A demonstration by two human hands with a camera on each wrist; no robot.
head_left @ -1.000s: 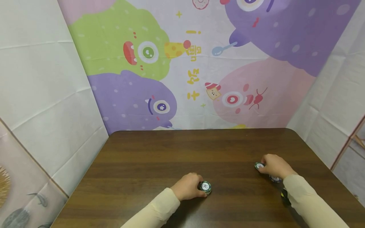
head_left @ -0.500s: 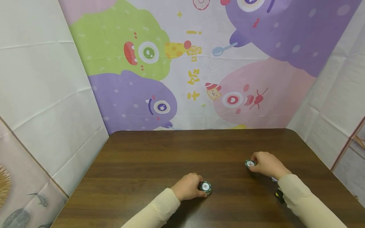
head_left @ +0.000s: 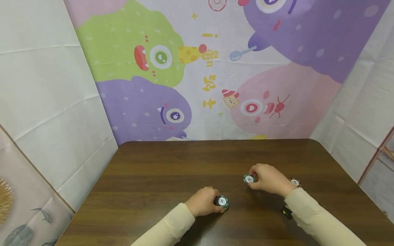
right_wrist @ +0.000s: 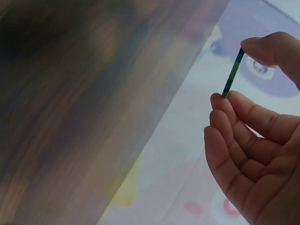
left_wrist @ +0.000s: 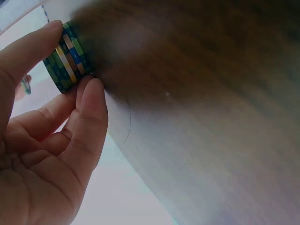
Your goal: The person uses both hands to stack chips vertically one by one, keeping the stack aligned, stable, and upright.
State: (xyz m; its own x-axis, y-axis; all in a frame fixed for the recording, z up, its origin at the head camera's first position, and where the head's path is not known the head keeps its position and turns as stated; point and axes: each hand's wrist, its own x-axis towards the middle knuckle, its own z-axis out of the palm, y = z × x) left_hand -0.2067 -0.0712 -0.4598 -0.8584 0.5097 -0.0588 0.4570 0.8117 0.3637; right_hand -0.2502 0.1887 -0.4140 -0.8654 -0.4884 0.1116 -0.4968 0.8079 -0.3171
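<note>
My left hand (head_left: 202,202) grips a short stack of poker chips (head_left: 222,202) between thumb and fingers, down on the table. Seen from the side in the left wrist view, the stack (left_wrist: 68,58) has several layers with green, blue, brown and yellowish edges. Its top chip is green with a white centre and a number. Above the tabletop, to the right of the stack, my right hand (head_left: 271,180) pinches a single green poker chip (head_left: 249,179) by its edge. In the right wrist view that chip (right_wrist: 233,74) appears edge-on between thumb and fingertips.
Another chip (head_left: 295,182) with a white centre lies behind my right wrist, partly covered by it. A small black and yellow object (head_left: 287,212) shows beside the right sleeve. The brown wooden table (head_left: 172,160) ends at a cartoon-printed cloth (head_left: 212,126).
My right hand has carried the green chip leftward, toward the stack. A chip on the table behind the right wrist is now more exposed. The left hand and stack have stayed put.
</note>
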